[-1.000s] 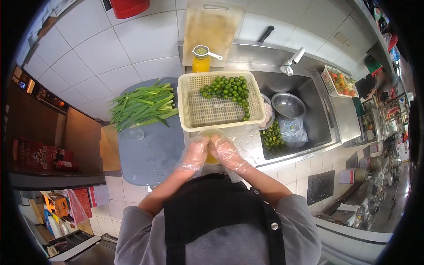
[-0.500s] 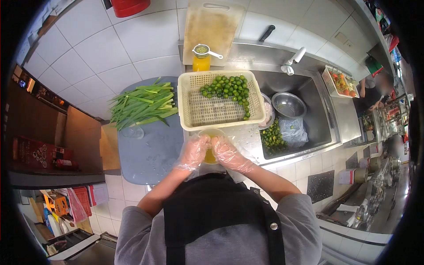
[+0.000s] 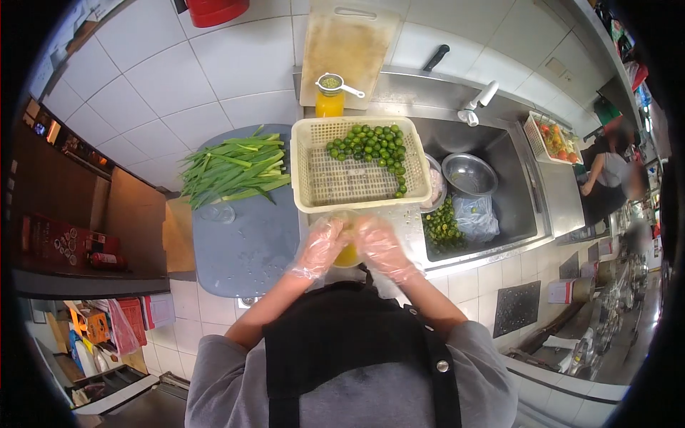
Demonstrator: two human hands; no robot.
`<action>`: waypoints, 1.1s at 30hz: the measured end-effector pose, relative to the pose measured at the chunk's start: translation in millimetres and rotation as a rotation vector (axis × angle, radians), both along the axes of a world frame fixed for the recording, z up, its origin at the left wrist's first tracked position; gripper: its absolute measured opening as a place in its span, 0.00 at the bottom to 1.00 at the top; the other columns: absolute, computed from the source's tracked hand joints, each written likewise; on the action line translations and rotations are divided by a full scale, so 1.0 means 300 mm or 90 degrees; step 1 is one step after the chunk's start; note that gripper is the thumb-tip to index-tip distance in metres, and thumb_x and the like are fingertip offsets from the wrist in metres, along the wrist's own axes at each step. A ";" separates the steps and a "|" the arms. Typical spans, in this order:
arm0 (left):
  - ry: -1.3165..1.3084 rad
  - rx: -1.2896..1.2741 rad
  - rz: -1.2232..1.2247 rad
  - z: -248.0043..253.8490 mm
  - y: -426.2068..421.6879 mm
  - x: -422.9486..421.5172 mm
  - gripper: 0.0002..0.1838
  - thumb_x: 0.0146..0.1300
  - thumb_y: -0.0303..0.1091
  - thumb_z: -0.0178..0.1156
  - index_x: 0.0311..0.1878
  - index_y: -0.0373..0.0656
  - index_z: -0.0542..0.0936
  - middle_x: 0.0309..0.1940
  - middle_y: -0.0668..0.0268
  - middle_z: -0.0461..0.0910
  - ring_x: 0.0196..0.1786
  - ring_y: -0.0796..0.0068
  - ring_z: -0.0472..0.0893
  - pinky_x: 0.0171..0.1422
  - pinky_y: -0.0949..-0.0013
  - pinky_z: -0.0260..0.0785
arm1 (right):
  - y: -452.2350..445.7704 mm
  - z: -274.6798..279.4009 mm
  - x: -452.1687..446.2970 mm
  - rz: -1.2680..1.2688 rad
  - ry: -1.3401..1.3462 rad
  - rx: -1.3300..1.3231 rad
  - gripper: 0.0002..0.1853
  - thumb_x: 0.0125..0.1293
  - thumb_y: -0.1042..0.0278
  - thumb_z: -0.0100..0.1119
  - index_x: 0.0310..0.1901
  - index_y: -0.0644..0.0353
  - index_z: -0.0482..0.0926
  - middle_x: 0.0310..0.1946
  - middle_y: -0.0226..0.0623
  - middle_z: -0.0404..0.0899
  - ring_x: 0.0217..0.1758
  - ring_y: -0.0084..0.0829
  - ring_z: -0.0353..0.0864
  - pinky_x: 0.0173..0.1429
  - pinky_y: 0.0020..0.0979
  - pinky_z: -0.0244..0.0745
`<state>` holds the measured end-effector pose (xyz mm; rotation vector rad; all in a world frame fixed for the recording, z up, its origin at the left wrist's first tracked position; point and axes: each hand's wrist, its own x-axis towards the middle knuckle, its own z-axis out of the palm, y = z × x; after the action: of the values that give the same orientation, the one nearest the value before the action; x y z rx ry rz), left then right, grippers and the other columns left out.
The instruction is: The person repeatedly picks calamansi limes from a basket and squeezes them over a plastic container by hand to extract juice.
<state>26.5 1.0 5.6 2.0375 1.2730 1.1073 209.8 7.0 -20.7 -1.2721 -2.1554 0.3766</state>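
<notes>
My left hand [image 3: 322,244] and my right hand [image 3: 382,246], both in clear plastic gloves, meet over a clear tub of yellow juice [image 3: 347,257]. The fingers of each are closed and pinched together at the fingertips; whatever lies between them is hidden. Just beyond the tub sits a cream plastic basket [image 3: 300,175], with small green limes [image 3: 371,143] heaped in its right half. Squeezed lime halves [image 3: 442,227] lie in the sink at right. Behind the basket, a small strainer [image 3: 330,83] rests on a jar of orange-yellow juice [image 3: 330,106].
Long green leaves [image 3: 235,167] and an overturned-looking glass [image 3: 217,213] lie on the grey board [image 3: 246,264] at left. The sink [image 3: 510,192] holds a steel bowl [image 3: 469,175] and a plastic bag [image 3: 476,219]. A vegetable basket [image 3: 549,139] stands far right, near another person [image 3: 606,175].
Both hands have shifted slightly right in view and stay together over the tub. The other person at far right has come further into view.
</notes>
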 end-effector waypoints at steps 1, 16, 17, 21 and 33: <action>0.000 -0.001 0.005 0.006 -0.004 -0.004 0.10 0.67 0.33 0.62 0.47 0.41 0.81 0.40 0.53 0.83 0.44 0.49 0.82 0.50 0.55 0.75 | 0.009 -0.027 0.055 -0.058 0.105 -0.001 0.06 0.60 0.73 0.57 0.39 0.57 0.78 0.31 0.36 0.80 0.40 0.38 0.81 0.45 0.40 0.77; -0.029 -0.052 0.024 0.011 -0.077 -0.026 0.08 0.67 0.35 0.64 0.44 0.42 0.83 0.42 0.55 0.85 0.45 0.52 0.83 0.48 0.57 0.76 | 0.651 -0.203 0.203 -0.093 -0.437 -0.079 0.10 0.68 0.70 0.51 0.43 0.57 0.84 0.49 0.45 0.83 0.49 0.43 0.86 0.46 0.41 0.82; 0.007 -0.056 0.008 0.042 -0.083 -0.032 0.08 0.67 0.35 0.64 0.44 0.42 0.83 0.43 0.55 0.85 0.45 0.51 0.83 0.49 0.57 0.76 | 0.674 -0.231 0.159 -0.150 -0.457 -0.087 0.11 0.68 0.70 0.51 0.43 0.57 0.84 0.48 0.45 0.83 0.50 0.43 0.86 0.49 0.42 0.82; 0.029 -0.053 -0.004 0.043 -0.103 -0.057 0.08 0.68 0.33 0.62 0.45 0.42 0.83 0.44 0.55 0.85 0.46 0.50 0.83 0.51 0.57 0.76 | 0.770 -0.374 0.158 -0.152 -0.513 -0.121 0.13 0.69 0.62 0.54 0.45 0.57 0.86 0.50 0.43 0.83 0.51 0.43 0.86 0.56 0.43 0.80; -0.228 -0.049 0.085 0.111 -0.044 0.003 0.15 0.62 0.27 0.69 0.53 0.41 0.84 0.48 0.58 0.84 0.52 0.60 0.82 0.58 0.63 0.75 | 0.210 0.193 0.054 0.130 0.212 -0.548 0.21 0.63 0.57 0.68 0.52 0.65 0.85 0.44 0.37 0.88 0.48 0.27 0.84 0.57 0.30 0.75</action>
<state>27.4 -12.2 38.8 1.6240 1.2557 1.3879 225.9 70.0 37.2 -1.2656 -1.8687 1.6046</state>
